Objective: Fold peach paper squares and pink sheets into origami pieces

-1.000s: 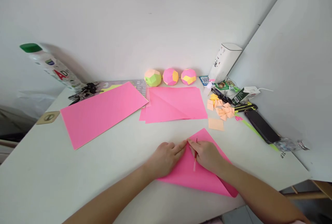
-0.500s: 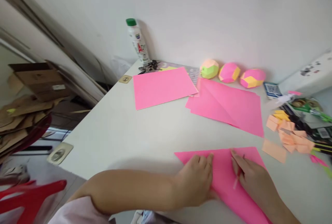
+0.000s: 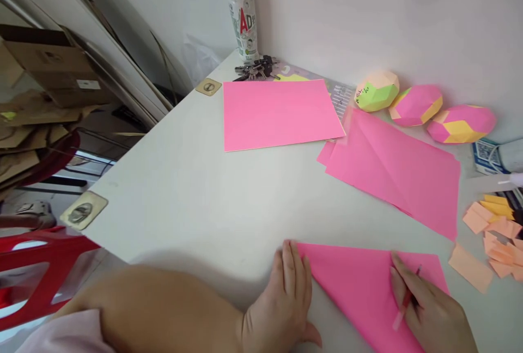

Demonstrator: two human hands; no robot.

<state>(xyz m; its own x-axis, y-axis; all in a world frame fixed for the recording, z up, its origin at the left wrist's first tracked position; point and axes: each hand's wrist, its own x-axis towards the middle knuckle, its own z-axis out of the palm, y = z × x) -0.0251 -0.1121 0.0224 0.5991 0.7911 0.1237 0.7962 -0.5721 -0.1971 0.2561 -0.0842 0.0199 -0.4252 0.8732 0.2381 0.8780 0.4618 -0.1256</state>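
Note:
A folded pink sheet (image 3: 351, 279) lies at the table's front edge, its narrow corner pointing left. My left hand (image 3: 288, 293) rests flat at that left corner, fingers stretched out close together and thumb apart, holding nothing. On the right part of the sheet, my right hand (image 3: 425, 309) presses the paper near its top edge with a fingertip. Between its curled fingers sits a thin red pen-like tool (image 3: 404, 305), tilted, with a clear end pointing down.
Flat pink sheets (image 3: 281, 113) and a fanned pink pile (image 3: 400, 168) lie farther back. Behind stand a white bottle (image 3: 244, 15), keys (image 3: 259, 68) and three paper balls (image 3: 415, 105). Peach paper pieces (image 3: 472, 268) are at right. A red chair (image 3: 36, 271) stands left.
My left hand has slid left along the top edge to the sheet's corner. The view has shifted, with the bottle and balls appearing larger. My right hand still holds the red tool.

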